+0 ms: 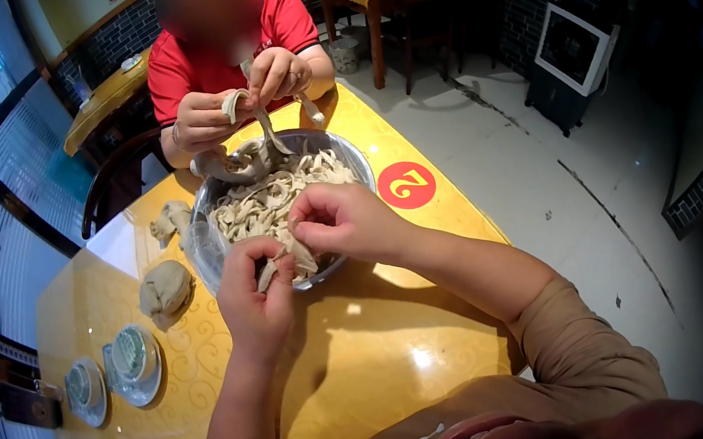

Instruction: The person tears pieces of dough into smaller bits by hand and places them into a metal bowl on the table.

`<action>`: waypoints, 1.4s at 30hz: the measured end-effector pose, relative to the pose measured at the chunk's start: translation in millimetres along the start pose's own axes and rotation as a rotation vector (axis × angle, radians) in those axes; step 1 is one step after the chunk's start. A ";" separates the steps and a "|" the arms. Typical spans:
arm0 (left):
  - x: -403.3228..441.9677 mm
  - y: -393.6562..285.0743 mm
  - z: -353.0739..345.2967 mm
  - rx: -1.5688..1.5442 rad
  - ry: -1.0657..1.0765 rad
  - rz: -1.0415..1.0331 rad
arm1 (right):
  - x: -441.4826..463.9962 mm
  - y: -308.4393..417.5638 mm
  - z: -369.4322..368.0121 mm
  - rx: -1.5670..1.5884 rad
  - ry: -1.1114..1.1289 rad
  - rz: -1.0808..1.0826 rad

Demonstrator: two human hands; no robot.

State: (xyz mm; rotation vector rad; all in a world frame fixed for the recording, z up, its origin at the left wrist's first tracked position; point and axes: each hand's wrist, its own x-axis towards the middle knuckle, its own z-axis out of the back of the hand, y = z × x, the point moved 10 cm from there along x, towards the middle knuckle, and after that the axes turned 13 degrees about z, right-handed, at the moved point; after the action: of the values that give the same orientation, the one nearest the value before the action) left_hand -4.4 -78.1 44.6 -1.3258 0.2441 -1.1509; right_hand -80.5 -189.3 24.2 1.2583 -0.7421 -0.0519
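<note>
Many pale strips (266, 204) fill the bowl (360, 156); over its six o'clock edge the left hand (256, 295) pinches a short piece (267, 277) — likely there so bits drop inside. At two o'clock from it, the right hand (349, 216) has fingertips together — on what, I cannot tell.

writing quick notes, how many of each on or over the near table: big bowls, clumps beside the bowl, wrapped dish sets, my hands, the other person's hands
Big bowl: 1
Clumps: 2
Wrapped dish sets: 2
Your hands: 2
Other person's hands: 2
Total: 9
</note>
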 end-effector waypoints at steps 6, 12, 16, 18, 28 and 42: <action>2.6 14.4 1.6 -0.227 0.017 0.148 | -0.1 1.3 -10.8 0.182 0.057 0.029; 4.4 16.4 3.3 -0.226 -0.009 0.126 | -1.6 10.6 -19.5 0.156 0.144 0.045; 5.3 19.5 11.3 -0.312 -0.074 0.155 | -0.9 9.5 -12.7 0.000 0.122 0.084; 7.4 23.2 17.9 -0.369 -0.113 0.183 | -1.1 6.2 -12.8 0.057 0.093 0.031; 20.7 40.5 21.6 0.009 -0.066 0.273 | 1.6 6.4 -11.3 -0.130 0.123 0.083; 14.4 51.3 2.8 0.007 0.082 0.408 | 2.5 -0.6 -11.0 -0.194 0.089 0.153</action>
State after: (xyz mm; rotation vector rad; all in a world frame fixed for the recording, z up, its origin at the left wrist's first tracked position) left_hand 30.6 -96.4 8.8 -1.1563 0.5438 -0.8588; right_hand -72.6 -181.3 23.7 1.0106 -0.7363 0.0562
